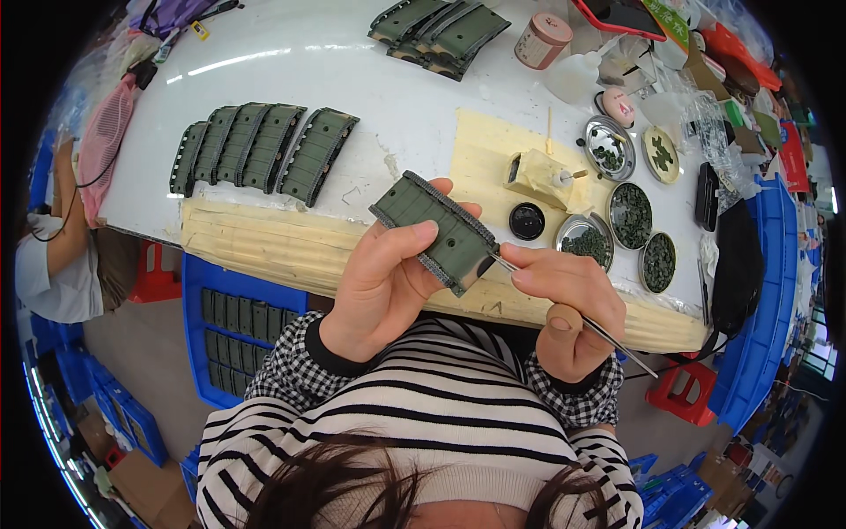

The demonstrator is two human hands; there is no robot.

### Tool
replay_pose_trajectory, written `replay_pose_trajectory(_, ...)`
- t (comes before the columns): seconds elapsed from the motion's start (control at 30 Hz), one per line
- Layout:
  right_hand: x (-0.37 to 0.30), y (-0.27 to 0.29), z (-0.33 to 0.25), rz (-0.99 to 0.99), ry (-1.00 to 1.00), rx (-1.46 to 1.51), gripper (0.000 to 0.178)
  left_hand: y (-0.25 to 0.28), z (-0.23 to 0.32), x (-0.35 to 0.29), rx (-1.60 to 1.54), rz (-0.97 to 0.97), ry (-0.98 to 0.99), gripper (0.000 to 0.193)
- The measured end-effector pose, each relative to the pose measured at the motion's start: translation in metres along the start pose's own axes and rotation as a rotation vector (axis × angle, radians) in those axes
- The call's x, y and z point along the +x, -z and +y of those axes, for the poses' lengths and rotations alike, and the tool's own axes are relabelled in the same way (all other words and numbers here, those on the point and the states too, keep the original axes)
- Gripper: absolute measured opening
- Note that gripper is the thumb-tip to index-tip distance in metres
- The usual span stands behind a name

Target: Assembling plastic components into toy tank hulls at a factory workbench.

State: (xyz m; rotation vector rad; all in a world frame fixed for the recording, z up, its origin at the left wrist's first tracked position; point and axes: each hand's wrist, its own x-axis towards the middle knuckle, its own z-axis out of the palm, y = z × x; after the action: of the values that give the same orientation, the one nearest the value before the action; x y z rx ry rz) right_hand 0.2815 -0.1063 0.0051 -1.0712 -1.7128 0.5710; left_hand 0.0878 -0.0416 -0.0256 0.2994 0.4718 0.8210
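My left hand (374,286) grips a green plastic panel (467,254) with dark ribbed edges and a small hole, its thumb pressed on the face and the fingers behind. The panel is tilted above the table's front edge. My right hand (573,304) is closed around slim metal tweezers (621,346), their tip at the panel's right edge. Whether the tip holds a small part is too fine to see. Near my right hand stand a pot of black liquid (527,220) and round tins of small dark green pieces, one tin (585,238) being closest.
Several similar panels (251,145) lie in a row at left, with a stack (441,35) at the back. A tape-wrapped block (548,179), a pink jar (542,41) and a phone (621,18) are on the right. Below left, a blue crate (196,326) holds more panels. Another person's arm (63,212) shows far left.
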Motion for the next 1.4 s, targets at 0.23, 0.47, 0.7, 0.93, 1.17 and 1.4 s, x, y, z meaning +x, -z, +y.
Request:
replay_pose_trajectory(0.23, 0.004, -0.001, -0.005, -0.03, -0.019, -0.037, 0.023, 0.003, -0.002, 0.0, -0.041, 0.011, 0.008, 0.045)
replay_pose_trajectory(0.47, 0.003, -0.001, -0.006, -0.039, 0.008, 0.0, 0.024, 0.007, -0.003, 0.001, -0.061, -0.036, -0.004, 0.045)
replay_pose_trajectory(0.7, -0.005, -0.005, -0.002, 0.002, 0.054, 0.032, 0.024, 0.007, -0.003, 0.004, -0.028, -0.106, -0.037, 0.049)
replay_pose_trajectory(0.93, -0.007, -0.004, 0.001, -0.003, 0.11, 0.054, 0.028, 0.006, -0.004, 0.005, -0.03, -0.137, -0.051, 0.051)
replay_pose_trajectory(1.17, -0.008, -0.006, 0.003, 0.023, 0.119, 0.028, 0.029, 0.007, -0.007, 0.005, -0.049, -0.134, -0.061, 0.051)
replay_pose_trajectory(1.4, -0.009, -0.009, 0.002, 0.046, 0.108, -0.017, 0.03, 0.007, -0.01, 0.005, -0.067, -0.118, -0.069, 0.05)
